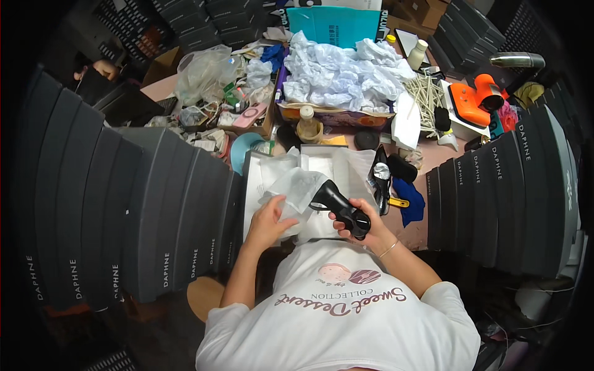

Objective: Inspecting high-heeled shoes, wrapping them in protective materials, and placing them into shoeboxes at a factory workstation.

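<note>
1. The right hand grips a black shoe above an open shoebox.
2. The left hand, fingers curved, meets translucent wrapping; whether it pinches, I cannot tell.
3. 1 other shoe lies right of the shoebox.

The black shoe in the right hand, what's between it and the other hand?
A crumpled, see-through whitish sheet lies between the black shoe and the left hand. The head view shows it.
</note>
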{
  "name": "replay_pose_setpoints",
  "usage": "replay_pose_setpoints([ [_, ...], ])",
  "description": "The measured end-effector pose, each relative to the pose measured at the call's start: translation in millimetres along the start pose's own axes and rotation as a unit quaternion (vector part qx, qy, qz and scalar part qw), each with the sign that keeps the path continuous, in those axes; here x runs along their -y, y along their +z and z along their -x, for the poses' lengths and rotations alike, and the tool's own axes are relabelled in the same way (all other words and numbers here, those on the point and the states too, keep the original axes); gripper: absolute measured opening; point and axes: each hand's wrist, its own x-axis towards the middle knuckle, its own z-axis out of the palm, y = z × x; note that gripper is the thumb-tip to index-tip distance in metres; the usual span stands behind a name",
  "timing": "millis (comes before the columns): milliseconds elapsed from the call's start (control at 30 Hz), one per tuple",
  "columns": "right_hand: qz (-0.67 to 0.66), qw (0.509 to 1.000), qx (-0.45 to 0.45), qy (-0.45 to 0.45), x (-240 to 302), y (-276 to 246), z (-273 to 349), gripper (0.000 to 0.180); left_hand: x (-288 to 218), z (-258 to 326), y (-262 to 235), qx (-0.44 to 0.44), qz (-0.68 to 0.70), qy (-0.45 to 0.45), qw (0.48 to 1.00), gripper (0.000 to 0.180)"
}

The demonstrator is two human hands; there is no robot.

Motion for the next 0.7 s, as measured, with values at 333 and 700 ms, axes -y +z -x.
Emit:
replay_pose_setpoints([
  [333, -0.054, 0.997, 0.064, 0.005, -12, -9, 7, 0.050, -33, -6, 14, -0.174, -0.035, 0.223, 0.959, 0.032],
  [700, -0.024, 0.988, 0.144, -0.050, -4, 2, 32, 0.053, -100, -12, 29, -0.181, -0.023, 0.386, 0.904, 0.037],
])
